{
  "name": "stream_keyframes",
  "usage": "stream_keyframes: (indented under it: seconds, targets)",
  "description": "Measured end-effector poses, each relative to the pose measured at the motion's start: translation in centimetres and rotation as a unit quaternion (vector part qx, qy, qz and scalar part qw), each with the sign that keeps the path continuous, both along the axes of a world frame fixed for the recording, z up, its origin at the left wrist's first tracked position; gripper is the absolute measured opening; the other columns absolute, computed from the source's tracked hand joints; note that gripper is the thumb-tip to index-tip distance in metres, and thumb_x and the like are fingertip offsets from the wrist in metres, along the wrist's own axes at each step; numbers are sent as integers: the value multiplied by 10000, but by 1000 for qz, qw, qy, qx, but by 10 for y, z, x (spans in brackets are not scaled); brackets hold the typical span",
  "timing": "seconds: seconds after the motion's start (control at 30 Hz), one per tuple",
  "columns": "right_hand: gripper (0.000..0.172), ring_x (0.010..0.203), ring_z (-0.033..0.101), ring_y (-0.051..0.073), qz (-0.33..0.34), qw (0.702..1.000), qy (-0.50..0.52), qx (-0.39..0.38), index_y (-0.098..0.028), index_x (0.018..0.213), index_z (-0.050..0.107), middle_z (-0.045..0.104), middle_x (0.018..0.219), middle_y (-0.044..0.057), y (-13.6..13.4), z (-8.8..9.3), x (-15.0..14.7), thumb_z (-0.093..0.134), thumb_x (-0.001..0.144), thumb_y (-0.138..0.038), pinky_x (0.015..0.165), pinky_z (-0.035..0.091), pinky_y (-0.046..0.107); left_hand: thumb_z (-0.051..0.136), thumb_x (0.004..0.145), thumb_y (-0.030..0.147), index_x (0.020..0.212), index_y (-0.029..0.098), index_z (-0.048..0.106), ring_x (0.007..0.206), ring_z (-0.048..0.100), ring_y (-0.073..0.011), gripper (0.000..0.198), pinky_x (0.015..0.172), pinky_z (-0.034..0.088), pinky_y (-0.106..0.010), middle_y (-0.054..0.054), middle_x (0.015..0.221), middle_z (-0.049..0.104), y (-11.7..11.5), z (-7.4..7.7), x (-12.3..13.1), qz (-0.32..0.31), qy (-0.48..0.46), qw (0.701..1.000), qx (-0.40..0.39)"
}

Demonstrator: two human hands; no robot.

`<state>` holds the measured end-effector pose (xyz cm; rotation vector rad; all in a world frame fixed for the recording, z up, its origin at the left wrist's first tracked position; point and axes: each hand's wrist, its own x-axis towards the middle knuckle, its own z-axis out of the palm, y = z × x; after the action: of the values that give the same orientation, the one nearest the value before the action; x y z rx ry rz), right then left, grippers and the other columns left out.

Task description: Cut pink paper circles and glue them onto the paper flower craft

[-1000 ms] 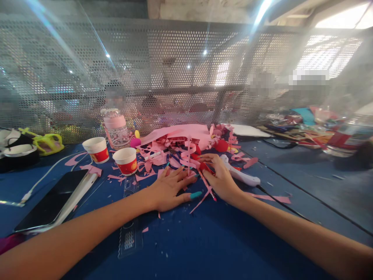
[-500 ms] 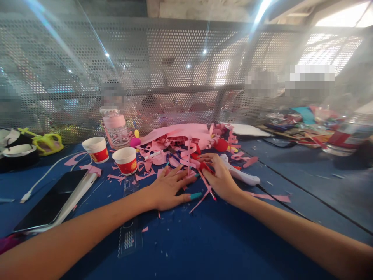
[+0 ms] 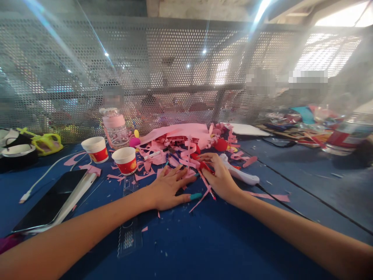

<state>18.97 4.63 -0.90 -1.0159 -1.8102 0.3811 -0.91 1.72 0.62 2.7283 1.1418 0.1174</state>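
My left hand lies flat on the blue table with its fingers spread and a long teal nail on its thumb. Its fingertips reach pink paper scraps and the base of a thin upright pink strip. Close on the right, my right hand rests over the near edge of the scraps, thumb and forefinger apart. A red shape shows at its thumb; whether it is held, I cannot make out. Beside that hand lies a white glue gun, and narrow pink strips stick out between the hands.
Two red-and-white paper cups stand left of the scraps, before a pink-lidded clear bottle. A phone, a white cable and a clear ruler lie nearer. A perforated metal screen closes the back; a large bottle stands right.
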Motion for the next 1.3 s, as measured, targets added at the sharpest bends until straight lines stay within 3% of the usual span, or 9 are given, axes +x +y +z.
stream_keyframes:
  seconds: [0.37, 0.57, 1.3]
  targets:
    - [272, 1086, 479, 227, 43, 998, -42, 18, -214, 1091, 471, 550, 1118, 85, -14, 12, -1, 484, 822, -256, 953, 362, 466, 222, 848, 651, 1394, 323, 244, 1370, 101, -303, 637, 1050, 44, -606, -85, 1491, 169, 0, 1, 0, 1, 7, 1000, 4]
    - [221, 1039, 507, 225, 9, 999, -44, 31, -213, 1051, 477, 577, 1076, 84, -10, 8, -3, 498, 838, -270, 927, 389, 456, 216, 844, 660, 1392, 324, 250, 1372, 85, -302, 643, 1056, 34, -597, -80, 1494, 156, 0, 1, 1, 6, 6, 1000, -4]
    - [197, 1005, 542, 224, 33, 998, -28, 37, -210, 1029, 464, 571, 1030, 91, -9, 7, -2, 484, 833, -227, 898, 431, 459, 228, 859, 633, 1399, 331, 219, 1374, 72, -294, 619, 1049, 25, -609, -64, 1499, 129, 0, 0, 0, 5, 12, 1000, -6]
